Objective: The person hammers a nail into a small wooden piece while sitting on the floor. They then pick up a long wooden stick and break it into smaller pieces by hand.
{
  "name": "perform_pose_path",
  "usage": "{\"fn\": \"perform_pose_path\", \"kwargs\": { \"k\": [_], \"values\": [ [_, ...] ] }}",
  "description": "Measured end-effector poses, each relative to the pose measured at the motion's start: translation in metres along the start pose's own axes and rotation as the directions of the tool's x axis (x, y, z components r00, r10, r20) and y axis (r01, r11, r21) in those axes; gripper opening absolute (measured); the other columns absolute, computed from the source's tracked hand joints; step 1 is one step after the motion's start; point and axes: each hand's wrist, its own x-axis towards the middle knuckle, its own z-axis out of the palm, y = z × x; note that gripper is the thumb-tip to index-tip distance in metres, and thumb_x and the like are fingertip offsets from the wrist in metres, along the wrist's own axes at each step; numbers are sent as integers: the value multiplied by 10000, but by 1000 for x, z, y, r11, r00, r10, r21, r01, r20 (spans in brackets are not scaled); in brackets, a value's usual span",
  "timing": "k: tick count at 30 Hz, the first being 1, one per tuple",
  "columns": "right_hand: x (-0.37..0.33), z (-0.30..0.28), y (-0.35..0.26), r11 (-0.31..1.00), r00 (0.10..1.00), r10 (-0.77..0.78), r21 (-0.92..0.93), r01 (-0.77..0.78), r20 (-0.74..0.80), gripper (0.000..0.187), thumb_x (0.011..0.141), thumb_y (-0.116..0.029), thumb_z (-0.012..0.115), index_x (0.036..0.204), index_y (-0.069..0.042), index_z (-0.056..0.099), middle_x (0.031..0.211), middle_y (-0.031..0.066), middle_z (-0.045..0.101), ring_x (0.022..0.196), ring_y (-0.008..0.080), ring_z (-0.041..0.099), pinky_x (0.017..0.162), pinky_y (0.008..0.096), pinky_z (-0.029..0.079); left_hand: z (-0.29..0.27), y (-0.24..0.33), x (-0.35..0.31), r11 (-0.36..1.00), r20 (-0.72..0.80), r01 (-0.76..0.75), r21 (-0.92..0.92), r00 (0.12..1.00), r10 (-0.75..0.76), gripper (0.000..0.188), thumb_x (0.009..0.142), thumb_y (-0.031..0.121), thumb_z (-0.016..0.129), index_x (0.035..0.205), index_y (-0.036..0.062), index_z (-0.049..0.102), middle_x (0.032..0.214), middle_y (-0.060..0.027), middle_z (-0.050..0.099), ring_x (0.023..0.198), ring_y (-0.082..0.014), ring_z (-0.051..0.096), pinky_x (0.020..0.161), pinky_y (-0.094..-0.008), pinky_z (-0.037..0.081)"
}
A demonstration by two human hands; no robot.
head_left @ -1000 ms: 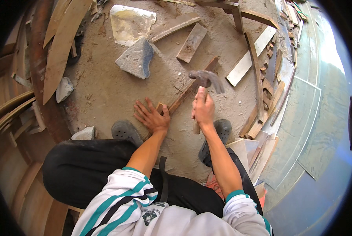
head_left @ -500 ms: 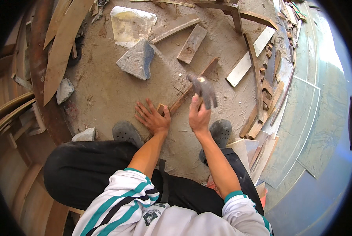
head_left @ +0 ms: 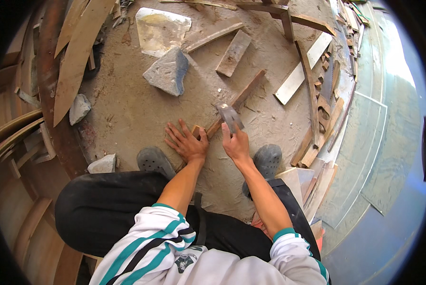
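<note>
A long, narrow strip of brown wood (head_left: 250,88) lies slantwise on the ground between my feet and runs beneath my left hand. My left hand (head_left: 188,144) presses down on its near part, palm flat and fingers spread. A small pale wood end (head_left: 196,129) shows beside the thumb. My right hand (head_left: 236,144) is closed round the handle of a hammer, with the index finger stretched along it. The dark hammer head (head_left: 230,117) is over the strip, just beyond my left hand; whether it touches the wood I cannot tell. The handle is mostly hidden.
A grey stone block (head_left: 167,72), a short plank (head_left: 234,53) and a white board (head_left: 302,70) lie ahead. On the right are a handsaw (head_left: 324,107), wood offcuts and large glass-like sheets (head_left: 365,142). Long curved boards (head_left: 80,66) stand at left. My feet in grey clogs (head_left: 267,160) flank the strip.
The hammer has come down and slightly left onto or close over the strip, my right hand with it. My left hand stays spread on the wood.
</note>
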Motion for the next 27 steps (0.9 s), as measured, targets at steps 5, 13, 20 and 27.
{"fn": "perform_pose_path", "kwargs": {
  "k": [5, 13, 20, 27],
  "values": [
    [-2, -11, -8, 942, 933, -262, 143, 303, -245, 375, 1012, -339, 570, 1302, -101, 562, 770, 256, 668, 693, 482, 652, 594, 527, 492, -7, 1, 0, 1000, 15, -2, -29, 1000, 2, 838, 962, 574, 454, 1600, 101, 187, 1656, -250, 42, 1541, -417, -27, 1208, -621, -22],
    [10, -22, -2, 995, 998, -46, 83, 49, -47, 444, 1036, -479, 465, 1265, -112, 567, 839, 290, 675, 831, 523, 650, 675, 549, 504, -2, -1, -3, 1000, -23, -2, 17, 1000, 3, 818, 966, 577, 452, 1587, 101, 215, 1653, -239, 46, 1537, -426, -3, 1204, -639, 17],
    [88, -130, -25, 978, 991, -124, -162, 130, 46, 622, 1020, -587, 430, 983, 0, 633, 856, 286, 692, 848, 433, 698, 741, 528, 538, 0, 2, -4, 1000, -69, -18, 24, 997, 20, 787, 976, 598, 412, 1569, 102, 267, 1645, -239, 107, 1537, -414, 40, 1206, -630, 30],
    [102, -199, -39, 967, 912, 94, -255, 13, 400, 669, 998, -560, 494, 748, 53, 591, 539, 168, 578, 445, 267, 631, 473, 391, 527, 5, 2, -4, 998, -123, -8, 58, 992, 15, 774, 956, 624, 443, 1531, 115, 346, 1623, -219, 198, 1527, -400, 116, 1212, -611, 48]
  ]
}}
